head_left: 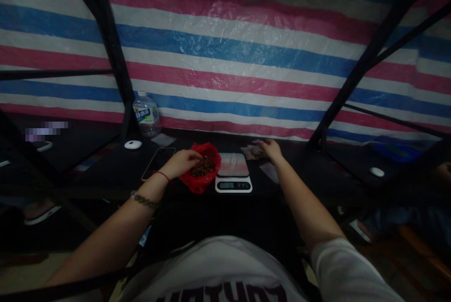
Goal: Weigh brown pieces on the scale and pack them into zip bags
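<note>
A red plastic bag (199,186) stands with its mouth spread, full of small brown loose pieces (203,166). My left hand (183,162) reaches over its left rim, fingers bent together at the pieces; what is in the fingertips is too small to make out. To the right of the bag is a white digital kitchen scale (233,184), with a small clear container (233,158) on its plate. Behind and right of the scale, my right hand (272,150) pinches a small clear plastic bag (260,143) above some filled small bags (252,152).
A phone (158,161) lies left of the red bag, near a white oval device (133,144) and a large clear bottle (146,116). Another clear bag (269,171) is by my right wrist. Dark metal posts (112,53) frame the table, before a striped plastic sheet (225,58).
</note>
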A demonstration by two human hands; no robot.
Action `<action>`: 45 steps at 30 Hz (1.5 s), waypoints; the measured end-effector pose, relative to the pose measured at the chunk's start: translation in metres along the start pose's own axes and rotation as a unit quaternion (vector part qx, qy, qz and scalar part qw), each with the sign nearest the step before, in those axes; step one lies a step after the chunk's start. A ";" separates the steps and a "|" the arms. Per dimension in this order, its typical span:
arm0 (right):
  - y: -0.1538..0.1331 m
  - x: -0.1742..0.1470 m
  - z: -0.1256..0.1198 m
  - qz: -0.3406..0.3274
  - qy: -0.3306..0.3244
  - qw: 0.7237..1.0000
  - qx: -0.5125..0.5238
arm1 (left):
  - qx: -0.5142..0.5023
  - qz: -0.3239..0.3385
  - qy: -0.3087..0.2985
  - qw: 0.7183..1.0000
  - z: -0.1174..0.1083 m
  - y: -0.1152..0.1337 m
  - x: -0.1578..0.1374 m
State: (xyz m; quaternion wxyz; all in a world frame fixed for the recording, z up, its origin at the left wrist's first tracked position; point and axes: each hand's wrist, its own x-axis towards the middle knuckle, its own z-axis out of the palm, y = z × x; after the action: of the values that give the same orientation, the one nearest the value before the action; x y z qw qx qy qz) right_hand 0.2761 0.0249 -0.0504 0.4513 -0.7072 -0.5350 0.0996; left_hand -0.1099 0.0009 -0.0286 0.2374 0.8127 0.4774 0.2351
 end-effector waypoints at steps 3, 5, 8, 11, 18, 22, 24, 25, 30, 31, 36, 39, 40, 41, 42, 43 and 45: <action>-0.007 -0.010 0.015 -0.035 -0.044 0.998 -0.007 | 0.093 0.036 -0.048 0.994 0.006 0.000 0.001; -0.023 -0.026 0.024 -0.107 -0.064 0.992 -0.002 | 0.121 0.061 -0.076 0.988 0.011 0.002 0.001; -0.060 -0.055 0.030 -0.233 -0.065 0.970 -0.017 | 0.152 0.077 -0.106 0.980 0.014 0.005 -0.001; -0.094 -0.076 0.028 -0.312 -0.128 0.940 -0.057 | 0.180 0.079 -0.126 0.972 0.012 0.008 -0.002; -0.088 -0.075 0.032 -0.213 -0.212 0.929 -0.215 | 0.245 0.059 -0.135 0.958 0.009 0.001 0.000; -0.082 -0.075 0.042 -0.197 -0.224 0.936 -0.187 | 0.233 0.045 -0.133 0.962 0.010 -0.003 0.003; -0.093 -0.080 0.046 -0.225 -0.202 0.943 -0.138 | 0.223 0.048 -0.132 0.965 0.010 -0.002 0.004; -0.100 -0.083 0.049 -0.247 -0.200 0.942 -0.111 | 0.217 0.051 -0.132 0.966 0.010 -0.002 0.003; -0.137 -0.098 0.071 -0.338 -0.290 0.893 -0.058 | 0.215 0.018 -0.120 0.969 0.008 -0.002 0.001; -0.141 -0.100 0.076 -0.343 -0.305 0.884 -0.081 | 0.220 0.010 -0.113 0.969 0.007 -0.004 0.001; -0.143 -0.104 0.096 -0.394 -0.299 0.825 -0.274 | 0.226 0.012 -0.106 0.968 0.010 -0.010 0.001; -0.142 -0.104 0.101 -0.411 -0.332 0.792 -0.306 | 0.214 0.020 -0.106 0.971 0.014 -0.009 0.000; -0.143 -0.103 0.102 -0.406 -0.341 0.791 -0.306 | 0.212 0.023 -0.108 0.971 0.016 -0.008 0.000; -0.143 -0.103 0.103 -0.401 -0.346 0.793 -0.303 | 0.211 0.025 -0.109 0.971 0.018 -0.007 0.000; -0.144 -0.102 0.104 -0.397 -0.348 0.796 -0.295 | 0.210 0.027 -0.109 0.971 0.019 -0.006 -0.001; -0.145 -0.102 0.104 -0.395 -0.349 0.801 -0.285 | 0.207 0.028 -0.107 0.972 0.020 -0.006 -0.001; -0.146 -0.101 0.105 -0.393 -0.353 0.809 -0.257 | 0.197 0.025 -0.100 0.975 0.021 -0.007 0.000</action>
State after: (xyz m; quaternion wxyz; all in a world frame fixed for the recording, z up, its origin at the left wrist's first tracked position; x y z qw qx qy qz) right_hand 0.0721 -0.0015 -0.0363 0.0336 -0.4427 -0.8959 0.0157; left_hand -0.1018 0.0004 -0.0491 0.1136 0.8746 0.4675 0.0601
